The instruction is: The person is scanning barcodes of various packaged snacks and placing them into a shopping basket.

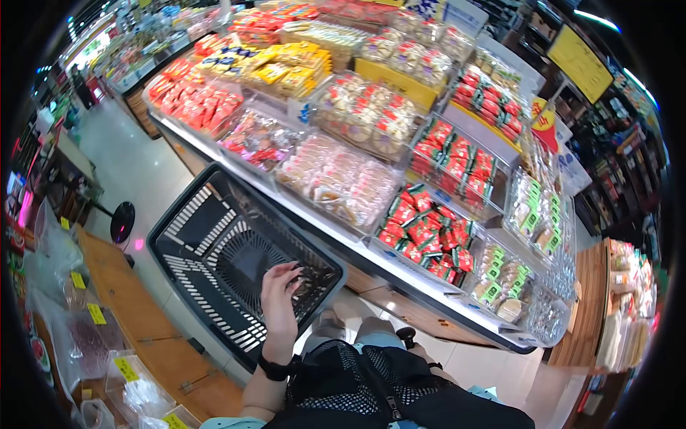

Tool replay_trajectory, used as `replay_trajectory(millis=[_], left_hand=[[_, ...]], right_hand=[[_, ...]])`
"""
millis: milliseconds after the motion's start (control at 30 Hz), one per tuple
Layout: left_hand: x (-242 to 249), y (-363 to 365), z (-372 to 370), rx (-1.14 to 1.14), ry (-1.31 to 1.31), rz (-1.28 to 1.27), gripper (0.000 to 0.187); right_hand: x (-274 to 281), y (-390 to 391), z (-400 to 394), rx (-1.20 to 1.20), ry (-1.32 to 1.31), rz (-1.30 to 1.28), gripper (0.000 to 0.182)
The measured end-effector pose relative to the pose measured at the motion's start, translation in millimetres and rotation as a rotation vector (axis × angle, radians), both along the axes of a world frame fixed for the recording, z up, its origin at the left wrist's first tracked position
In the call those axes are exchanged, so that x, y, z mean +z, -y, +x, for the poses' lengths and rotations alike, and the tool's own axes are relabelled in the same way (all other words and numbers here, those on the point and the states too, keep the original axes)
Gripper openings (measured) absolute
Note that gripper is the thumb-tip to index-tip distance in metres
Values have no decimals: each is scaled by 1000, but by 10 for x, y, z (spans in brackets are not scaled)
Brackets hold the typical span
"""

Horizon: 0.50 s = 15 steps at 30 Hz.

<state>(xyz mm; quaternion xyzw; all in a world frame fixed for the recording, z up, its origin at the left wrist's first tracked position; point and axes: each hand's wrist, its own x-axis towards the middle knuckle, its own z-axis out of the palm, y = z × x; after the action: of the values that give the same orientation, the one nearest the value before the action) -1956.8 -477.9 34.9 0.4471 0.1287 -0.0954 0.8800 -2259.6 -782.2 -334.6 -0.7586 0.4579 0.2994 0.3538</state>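
Observation:
My left hand (279, 297), with a dark watch on its wrist, hovers over the near end of a black plastic shopping basket (191, 247). Its fingers bend loosely, a little apart, with nothing between them. The slotted basket floor shows no goods. Low in front of my body, my right hand (421, 352) is closed around a black handle (406, 334) with a rounded end; most of its fingers are hidden. Beyond the basket stand clear bins of pink-and-white wrapped snacks (339, 171) and red packets (427, 232).
A long display stand (300, 239) runs diagonally past the basket, stacked with yellow packets (293, 64) and green-labelled packs (500, 275). A wooden counter (136, 307) with bagged goods and yellow tags is at left. A wooden shelf (582, 307) stands at right. Tiled floor (128, 157) lies between.

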Motion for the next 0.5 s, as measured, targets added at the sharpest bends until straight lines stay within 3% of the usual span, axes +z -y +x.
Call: replay_trajectory(millis=[100, 167, 233, 267, 367, 400, 467, 500], left_hand=[[124, 618, 72, -239, 200, 213, 19], [-78, 1069, 79, -386, 370, 368, 25], [-514, 1559, 91, -436, 628, 664, 35], [-426, 1737, 89, -492, 751, 844, 45], [-501, 2350, 118, -543, 876, 1065, 69], [-516, 2523, 114, -555, 880, 1061, 69], [-493, 2814, 103, -578, 964, 1443, 85], [-507, 2942, 126, -682, 971, 1509, 92]], right_hand=[[289, 73, -213, -88, -30, -2, 41], [549, 126, -272, -137, -39, -3, 41], [760, 185, -375, -181, -51, 1, 41], [838, 224, -434, -203, -56, 2, 41], [1033, 288, -580, -262, -66, 2, 40], [1083, 302, -621, -276, -69, -1, 40], [1110, 324, -740, -306, -69, -3, 40], [1121, 358, -767, -310, -78, 4, 41]])
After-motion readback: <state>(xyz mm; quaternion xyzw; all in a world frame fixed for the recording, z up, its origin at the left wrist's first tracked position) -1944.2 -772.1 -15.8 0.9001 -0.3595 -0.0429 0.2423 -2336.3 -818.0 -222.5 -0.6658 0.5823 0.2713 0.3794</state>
